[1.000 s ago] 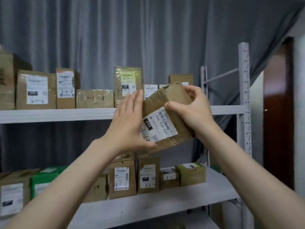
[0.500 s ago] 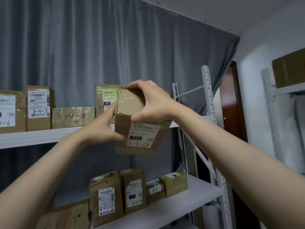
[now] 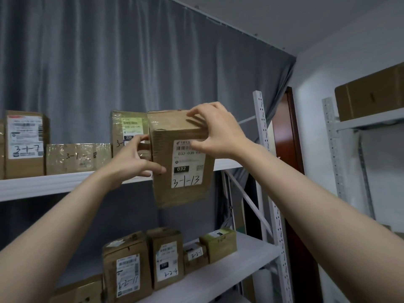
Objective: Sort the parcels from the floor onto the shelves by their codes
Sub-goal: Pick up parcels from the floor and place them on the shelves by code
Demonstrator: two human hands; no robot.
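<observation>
A brown cardboard parcel (image 3: 181, 189) with a white label marked 3-1-13 hangs upright in front of the upper white shelf (image 3: 43, 185). My right hand (image 3: 215, 132) grips its top right corner from above. My left hand (image 3: 134, 159) holds its left side, thumb on the front face. The parcel's lower half sits below the shelf's front edge. Right behind it stands a taped parcel (image 3: 129, 130) with a green label. Further left on the same shelf are parcels marked 3-1-8 (image 3: 76, 158) and 3-1-7 (image 3: 24, 143).
The lower shelf (image 3: 218, 278) carries parcels marked 3-2-11 (image 3: 126, 267), 3-2-4 (image 3: 167, 256), 3-2-1 (image 3: 194, 254) and a green box (image 3: 218, 241). A white perforated upright (image 3: 266, 171) ends the rack on the right. A second rack (image 3: 371, 120) holds a large box (image 3: 371, 95).
The parcel has turned from tilted to upright and risen toward the upper shelf. My right hand moved onto its top. The view swung up and to the right.
</observation>
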